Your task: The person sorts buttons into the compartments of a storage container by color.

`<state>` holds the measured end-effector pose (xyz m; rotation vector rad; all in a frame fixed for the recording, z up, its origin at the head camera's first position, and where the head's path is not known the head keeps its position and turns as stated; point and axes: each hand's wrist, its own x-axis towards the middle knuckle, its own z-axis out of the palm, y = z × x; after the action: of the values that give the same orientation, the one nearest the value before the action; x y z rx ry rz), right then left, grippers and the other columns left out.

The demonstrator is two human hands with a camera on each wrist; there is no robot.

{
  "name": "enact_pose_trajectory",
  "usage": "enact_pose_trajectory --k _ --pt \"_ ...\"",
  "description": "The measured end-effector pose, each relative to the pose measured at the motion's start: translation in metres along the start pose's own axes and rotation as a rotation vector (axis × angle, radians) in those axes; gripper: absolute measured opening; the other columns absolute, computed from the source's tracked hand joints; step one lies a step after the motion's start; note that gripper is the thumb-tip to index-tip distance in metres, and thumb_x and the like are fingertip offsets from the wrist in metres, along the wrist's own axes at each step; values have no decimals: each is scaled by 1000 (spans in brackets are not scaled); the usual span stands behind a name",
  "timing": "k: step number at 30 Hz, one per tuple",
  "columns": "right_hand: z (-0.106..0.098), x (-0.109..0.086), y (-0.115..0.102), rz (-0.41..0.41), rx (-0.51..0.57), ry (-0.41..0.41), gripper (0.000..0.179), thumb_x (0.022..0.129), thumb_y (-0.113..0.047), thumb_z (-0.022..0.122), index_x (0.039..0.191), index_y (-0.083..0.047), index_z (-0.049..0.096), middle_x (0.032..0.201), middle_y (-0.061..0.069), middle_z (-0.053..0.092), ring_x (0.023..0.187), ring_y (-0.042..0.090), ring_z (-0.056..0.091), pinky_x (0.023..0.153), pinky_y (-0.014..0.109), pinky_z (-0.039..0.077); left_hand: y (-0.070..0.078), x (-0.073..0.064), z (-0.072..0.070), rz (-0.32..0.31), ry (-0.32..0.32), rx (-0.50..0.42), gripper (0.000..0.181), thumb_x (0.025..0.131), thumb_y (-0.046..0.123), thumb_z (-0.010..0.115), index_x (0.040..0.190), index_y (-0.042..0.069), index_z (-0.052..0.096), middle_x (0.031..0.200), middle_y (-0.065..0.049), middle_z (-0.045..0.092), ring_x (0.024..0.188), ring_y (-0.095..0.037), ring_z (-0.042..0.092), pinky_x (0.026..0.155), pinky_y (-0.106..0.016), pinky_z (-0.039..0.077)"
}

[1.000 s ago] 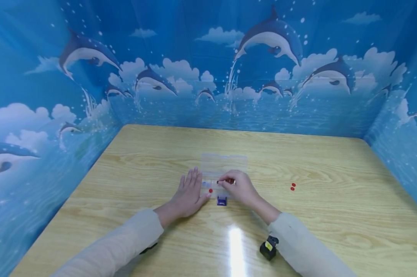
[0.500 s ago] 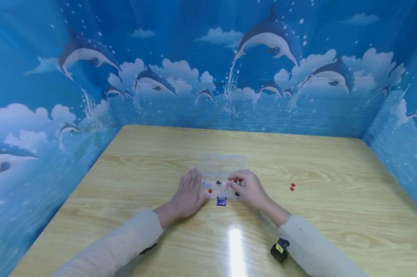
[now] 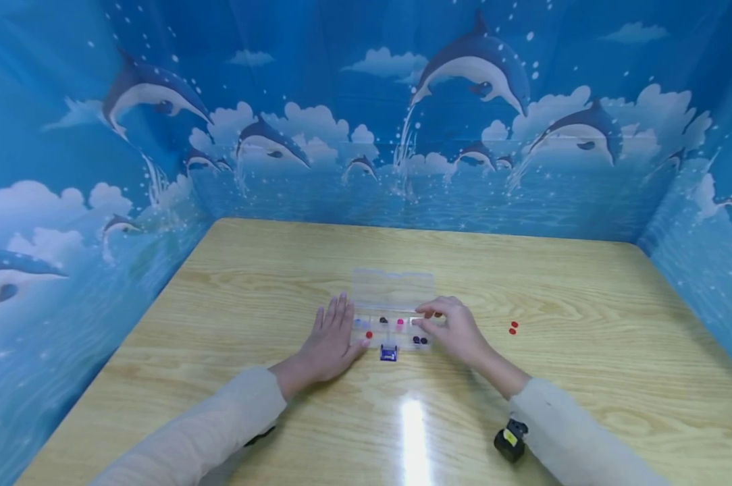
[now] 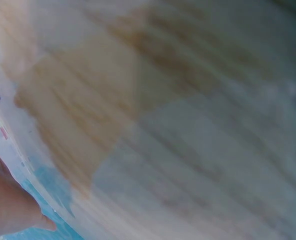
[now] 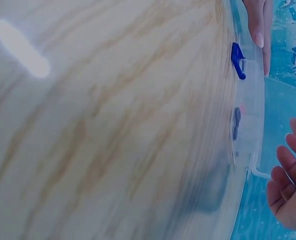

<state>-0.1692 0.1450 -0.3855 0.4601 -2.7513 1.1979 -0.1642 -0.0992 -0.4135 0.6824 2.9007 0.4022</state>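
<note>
A clear plastic compartment box [image 3: 379, 341] lies on the table with its clear lid [image 3: 393, 289] folded back. Small round pieces sit in its sections: a red one [image 3: 369, 335], a black one [image 3: 383, 320], a pink one [image 3: 400, 322] and two dark ones [image 3: 420, 340]. My left hand [image 3: 329, 344] rests flat at the left end, fingers straight, thumb by the front corner. Over the back right section is my right hand [image 3: 457, 331], its fingers loosely bent, thumb and forefinger tips apart. The right wrist view shows this hand [image 5: 290, 182] with nothing visible between its fingertips.
A blue latch [image 3: 388, 353] sticks out from the box's front edge. Two red discs [image 3: 514, 328] lie on the wooden table [image 3: 585, 351] to the right. A dolphin-print curtain [image 3: 366, 135] surrounds the table's back and sides.
My right hand has moved rightward along the box's back row, leaving the black piece in its section and uncovering the pink and two dark pieces. The left hand has stayed put.
</note>
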Motion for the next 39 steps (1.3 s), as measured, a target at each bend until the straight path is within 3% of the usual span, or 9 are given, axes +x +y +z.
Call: enact_pose_trajectory --k 8,16,39 --pt "-10 -3 7 39 -14 -7 27 82 -16 69 105 -4 68 91 7 66 90 24 55 70 26 47 0 1 1 -5 -2 9 76 98 47 31 146 -5 4 154 -23 -7 143 -38 -4 117 -51 1" --pt "-13 -6 15 36 -16 21 26 81 -14 70 105 -3 68 90 9 67 90 24 57 77 38 50 0 1 1 -10 -4 18 77 98 49 30 147 -4 3 154 -22 -8 143 -37 -5 117 -50 1" --pt "-34 -20 35 25 -80 56 27 80 -12 71 103 0 68 90 12 67 88 25 57 73 33 49 2 -2 -1 -6 10 -14 77 97 49 31 146 -5 5 153 -22 -7 143 -37 -4 117 -51 1"
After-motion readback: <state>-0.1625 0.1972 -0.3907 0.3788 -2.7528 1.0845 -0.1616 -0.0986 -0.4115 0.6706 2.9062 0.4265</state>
